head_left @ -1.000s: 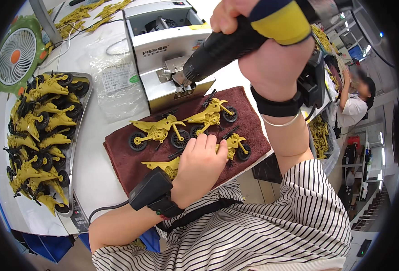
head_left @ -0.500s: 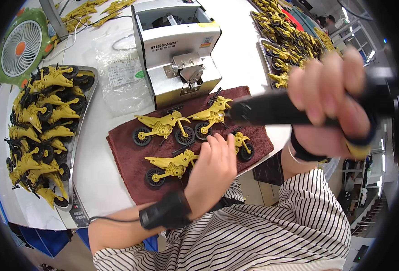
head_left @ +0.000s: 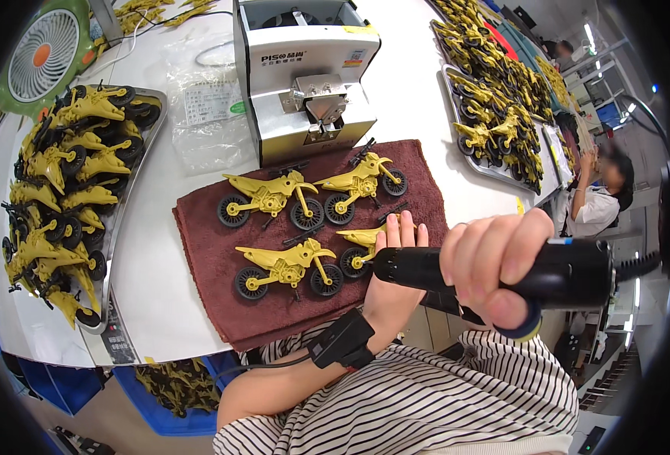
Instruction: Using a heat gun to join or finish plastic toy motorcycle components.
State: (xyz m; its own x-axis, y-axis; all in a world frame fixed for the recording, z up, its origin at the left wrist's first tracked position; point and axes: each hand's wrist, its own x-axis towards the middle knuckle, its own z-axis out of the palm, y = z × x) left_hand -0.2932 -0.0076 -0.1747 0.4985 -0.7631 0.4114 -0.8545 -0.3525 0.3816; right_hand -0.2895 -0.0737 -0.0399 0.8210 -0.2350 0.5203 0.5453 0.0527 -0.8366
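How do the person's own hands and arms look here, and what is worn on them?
Both hands are bare, without gloves. The left hand has a black strap-on device at the wrist, with a thin dark cable running back along the forearm. The right hand shows nothing worn. The black-and-white striped sleeves are short.

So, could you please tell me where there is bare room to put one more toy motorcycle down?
Bare white table lies between the maroon towel and left tray. The towel is crowded, both trays piled.
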